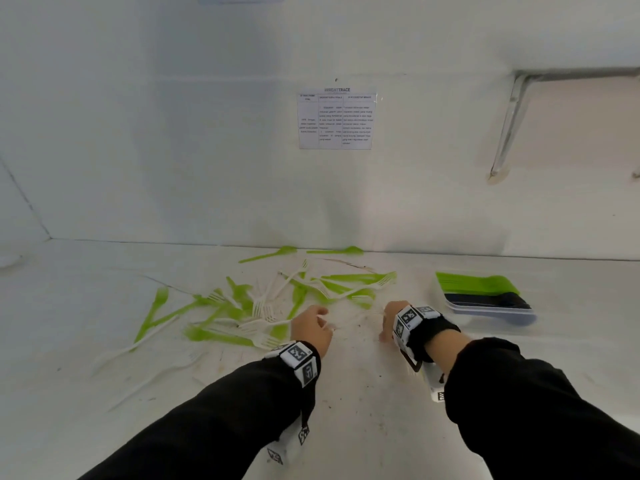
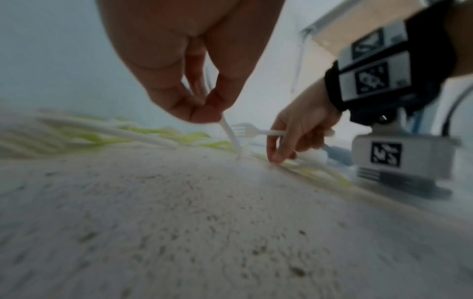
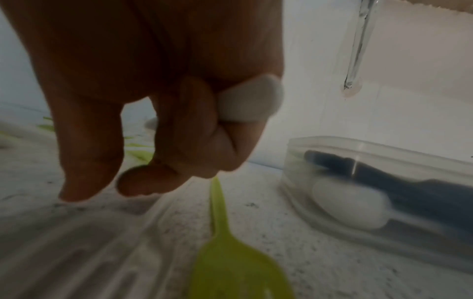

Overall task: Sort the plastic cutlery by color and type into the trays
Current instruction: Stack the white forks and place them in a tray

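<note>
- Already loaded, the right hand [image 2: 302,129] clamps a white fork [image 2: 252,131] while its fingertips reach for more; a second pick risks dropping it.
- Left hand [image 2: 194,81] pinches a white handle [image 2: 231,137], tip on the counter [image 1: 363,375]; it may snag the pile [image 1: 263,303] mid-counter.
- Trays [image 1: 485,297] wait near the right edge.

A scatter of cutlery [image 1: 277,306] lies on the desk [image 1: 104,271] ahead and left of both hands, a stack of trays [image 1: 485,299] stands to the right near the wall [image 1: 173,150], and a printed sheet [image 1: 335,121] hangs on that wall behind the scatter.
</note>
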`<action>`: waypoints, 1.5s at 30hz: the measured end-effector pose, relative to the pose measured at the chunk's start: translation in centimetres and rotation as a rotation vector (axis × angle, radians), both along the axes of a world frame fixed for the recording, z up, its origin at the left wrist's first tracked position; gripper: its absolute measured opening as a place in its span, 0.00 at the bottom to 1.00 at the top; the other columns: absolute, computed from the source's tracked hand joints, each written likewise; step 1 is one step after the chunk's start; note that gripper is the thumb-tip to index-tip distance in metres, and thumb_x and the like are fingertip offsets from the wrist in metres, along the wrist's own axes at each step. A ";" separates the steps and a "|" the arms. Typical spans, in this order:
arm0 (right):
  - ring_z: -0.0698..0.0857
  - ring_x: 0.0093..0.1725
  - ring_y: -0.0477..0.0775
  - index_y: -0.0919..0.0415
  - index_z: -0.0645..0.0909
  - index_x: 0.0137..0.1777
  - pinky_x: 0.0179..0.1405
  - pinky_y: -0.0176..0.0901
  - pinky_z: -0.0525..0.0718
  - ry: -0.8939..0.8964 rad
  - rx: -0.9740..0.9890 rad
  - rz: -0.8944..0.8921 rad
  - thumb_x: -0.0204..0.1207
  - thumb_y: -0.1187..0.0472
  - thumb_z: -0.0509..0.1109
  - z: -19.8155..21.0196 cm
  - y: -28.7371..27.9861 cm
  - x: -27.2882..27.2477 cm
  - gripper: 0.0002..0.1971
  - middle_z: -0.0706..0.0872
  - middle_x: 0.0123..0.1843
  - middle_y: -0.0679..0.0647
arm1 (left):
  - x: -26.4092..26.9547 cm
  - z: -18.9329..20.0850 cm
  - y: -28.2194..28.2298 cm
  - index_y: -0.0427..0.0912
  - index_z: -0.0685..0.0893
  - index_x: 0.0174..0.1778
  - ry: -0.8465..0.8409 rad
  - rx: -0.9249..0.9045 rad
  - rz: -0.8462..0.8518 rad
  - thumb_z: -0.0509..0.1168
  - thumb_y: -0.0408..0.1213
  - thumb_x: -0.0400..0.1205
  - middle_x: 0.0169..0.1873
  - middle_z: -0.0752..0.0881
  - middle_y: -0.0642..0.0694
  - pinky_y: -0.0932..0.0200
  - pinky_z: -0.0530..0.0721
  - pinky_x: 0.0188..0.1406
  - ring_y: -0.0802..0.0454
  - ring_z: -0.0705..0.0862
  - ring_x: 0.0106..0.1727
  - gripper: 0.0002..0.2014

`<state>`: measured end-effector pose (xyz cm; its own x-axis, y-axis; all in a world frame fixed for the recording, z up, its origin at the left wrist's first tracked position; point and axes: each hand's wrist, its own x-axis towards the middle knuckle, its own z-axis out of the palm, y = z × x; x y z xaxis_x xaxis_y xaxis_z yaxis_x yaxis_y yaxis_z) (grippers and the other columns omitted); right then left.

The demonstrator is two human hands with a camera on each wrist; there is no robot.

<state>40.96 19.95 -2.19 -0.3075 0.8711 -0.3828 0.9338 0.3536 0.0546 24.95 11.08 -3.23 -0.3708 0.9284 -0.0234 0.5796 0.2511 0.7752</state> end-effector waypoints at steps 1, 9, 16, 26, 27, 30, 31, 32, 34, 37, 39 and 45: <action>0.86 0.59 0.57 0.63 0.82 0.61 0.57 0.48 0.85 -0.006 0.007 0.013 0.76 0.60 0.69 -0.3 -0.1 -0.1 0.15 0.85 0.62 0.54 | -0.4 0.2 -0.3 0.36 0.82 0.59 -0.086 0.075 0.057 0.66 0.29 0.78 0.44 0.83 0.43 0.56 0.82 0.51 0.49 0.81 0.44 0.13; 0.71 0.76 0.62 0.72 0.63 0.75 0.71 0.45 0.71 -0.051 0.118 -0.046 0.84 0.63 0.57 -0.9 -0.8 -1.7 0.22 0.68 0.77 0.65 | -3.0 0.9 -2.0 0.48 0.84 0.38 -0.530 0.263 0.323 0.66 0.32 0.78 0.33 0.83 0.48 0.50 0.83 0.50 0.46 0.82 0.40 0.07; 0.77 0.71 0.56 0.67 0.75 0.68 0.66 0.39 0.74 0.106 0.134 -0.122 0.84 0.66 0.54 0.3 -2.5 -1.8 0.16 0.76 0.71 0.59 | -4.1 1.0 -3.9 0.40 0.77 0.33 -0.759 0.323 0.377 0.63 0.30 0.82 0.28 0.77 0.43 0.56 0.81 0.35 0.50 0.76 0.28 0.10; 0.76 0.46 0.55 0.60 0.73 0.47 0.37 0.38 0.63 0.883 0.130 -0.156 0.79 0.64 0.63 4.1 -3.2 -6.6 0.01 0.78 0.46 0.58 | -4.5 -0.4 -5.3 0.40 0.72 0.40 -0.855 0.204 0.356 0.51 0.39 0.88 0.26 0.71 0.45 0.70 0.62 0.12 0.61 0.64 0.12 0.13; 0.75 0.45 0.54 0.59 0.73 0.47 0.34 0.38 0.64 0.984 0.152 -0.130 0.79 0.65 0.64 4.6 -3.7 -7.2 0.02 0.78 0.44 0.56 | -4.7 -0.5 -5.1 0.40 0.72 0.38 -0.877 0.161 0.377 0.51 0.37 0.88 0.26 0.70 0.45 0.70 0.61 0.12 0.60 0.63 0.12 0.13; 0.81 0.47 0.56 0.57 0.75 0.47 0.37 0.34 0.71 1.117 0.162 0.008 0.78 0.68 0.64 4.7 -5.5 -8.9 0.05 0.83 0.46 0.55 | -4.7 -0.3 -4.6 0.39 0.73 0.39 -0.979 0.081 0.412 0.51 0.29 0.85 0.27 0.72 0.44 0.69 0.65 0.12 0.55 0.67 0.18 0.10; 0.82 0.48 0.55 0.59 0.77 0.49 0.39 0.31 0.74 1.122 0.126 0.042 0.78 0.69 0.64 4.4 -6.2 -9.4 0.06 0.85 0.48 0.55 | -4.6 -0.1 -4.6 0.38 0.73 0.40 -0.978 0.087 0.416 0.51 0.27 0.85 0.29 0.74 0.43 0.67 0.67 0.13 0.54 0.68 0.22 0.09; 0.81 0.48 0.52 0.61 0.79 0.52 0.38 0.24 0.74 1.121 0.071 0.061 0.78 0.70 0.62 4.1 -6.8 -9.9 0.07 0.86 0.49 0.53 | -4.6 0.1 -4.5 0.36 0.73 0.43 -0.972 0.109 0.413 0.51 0.26 0.85 0.31 0.76 0.43 0.66 0.70 0.16 0.53 0.70 0.25 0.08; 0.79 0.47 0.49 0.66 0.80 0.56 0.35 0.19 0.73 1.118 -0.048 0.060 0.77 0.75 0.59 3.4 -7.8 -10.5 0.13 0.86 0.48 0.53 | -4.7 0.8 -4.9 0.38 0.72 0.53 -0.972 0.151 0.412 0.51 0.31 0.87 0.36 0.80 0.44 0.62 0.74 0.23 0.50 0.74 0.28 0.05; 0.79 0.49 0.47 0.66 0.81 0.58 0.37 0.18 0.72 1.107 -0.102 0.088 0.74 0.77 0.57 2.5 -8.5 -10.6 0.18 0.88 0.53 0.58 | -5.2 0.6 -5.0 0.42 0.69 0.58 -0.978 0.174 0.436 0.49 0.38 0.89 0.40 0.83 0.45 0.64 0.71 0.22 0.49 0.73 0.26 0.07; 0.79 0.49 0.45 0.64 0.82 0.60 0.38 0.19 0.71 1.094 -0.124 0.108 0.73 0.78 0.57 2.1 -8.8 -10.5 0.21 0.88 0.56 0.58 | -5.6 0.1 -4.9 0.38 0.70 0.56 -0.950 0.194 0.449 0.49 0.37 0.89 0.42 0.84 0.42 0.67 0.66 0.15 0.53 0.69 0.22 0.08; 0.66 0.26 0.47 0.62 0.84 0.57 0.20 0.29 0.65 1.213 -0.478 -0.066 0.66 0.70 0.60 1.0 -8.5 -10.5 0.21 0.78 0.38 0.60 | -6.4 -0.8 -5.7 0.41 0.77 0.47 -0.876 0.187 0.444 0.54 0.34 0.87 0.32 0.78 0.45 0.67 0.63 0.12 0.59 0.66 0.14 0.08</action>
